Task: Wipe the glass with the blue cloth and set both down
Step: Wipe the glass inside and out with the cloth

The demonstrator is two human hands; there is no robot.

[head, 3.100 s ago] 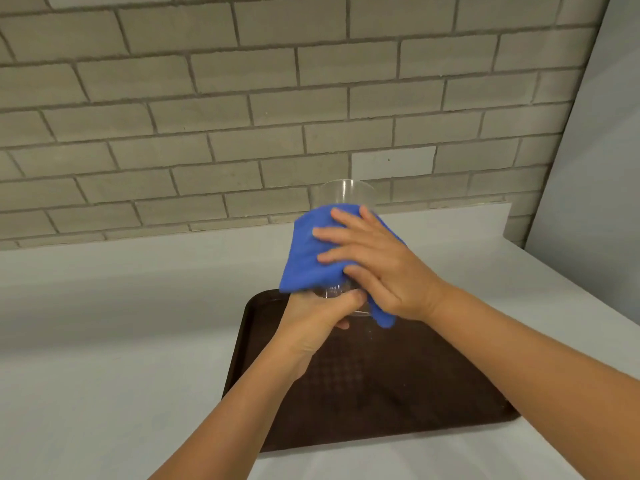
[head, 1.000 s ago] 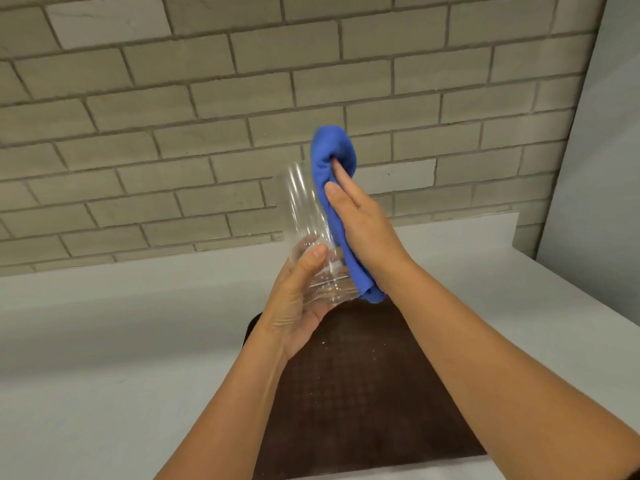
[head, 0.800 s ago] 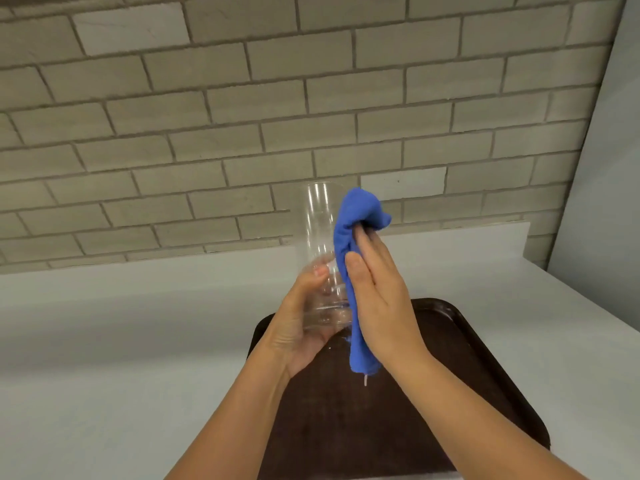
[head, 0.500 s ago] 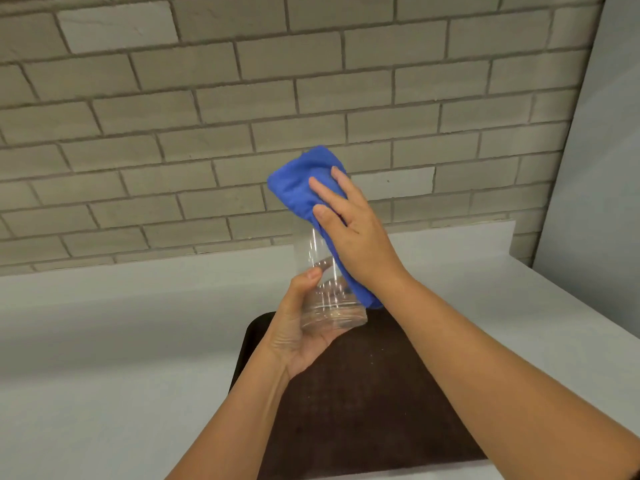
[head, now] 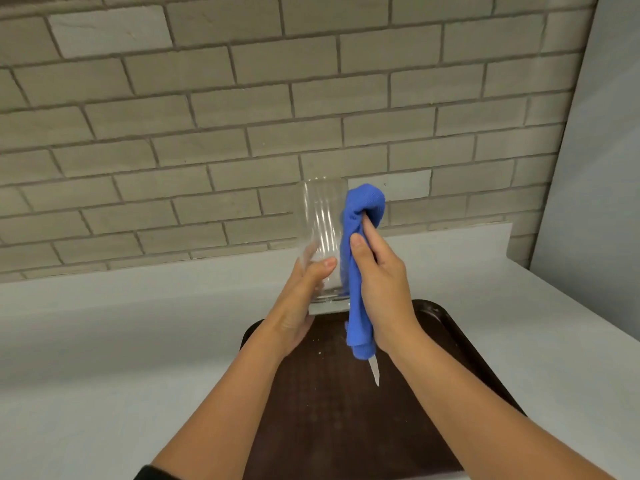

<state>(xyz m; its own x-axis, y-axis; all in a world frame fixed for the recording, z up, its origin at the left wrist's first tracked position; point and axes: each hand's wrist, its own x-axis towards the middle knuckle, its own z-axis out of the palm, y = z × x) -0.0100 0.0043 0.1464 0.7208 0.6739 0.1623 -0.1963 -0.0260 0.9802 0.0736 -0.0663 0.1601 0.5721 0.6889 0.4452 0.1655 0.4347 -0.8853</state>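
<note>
A tall clear glass [head: 320, 237] is held upright in the air above the far end of the tray, gripped near its base by my left hand [head: 299, 303]. The blue cloth [head: 358, 271] hangs bunched along the glass's right side, pressed there by my right hand [head: 381, 289], whose fingers close around it. The cloth's top folds over my fingertips near the rim, and a white tag dangles from its lower end.
A dark brown tray [head: 460, 358] lies on the pale grey counter [head: 121, 341] under my arms. A brick wall [head: 242, 116] rises behind the counter, and a grey panel [head: 602, 168] stands at the right.
The cloth went from draped over the glass's rim to bunched down along its right side. My right hand slid lower on the glass; the left hand kept its hold.
</note>
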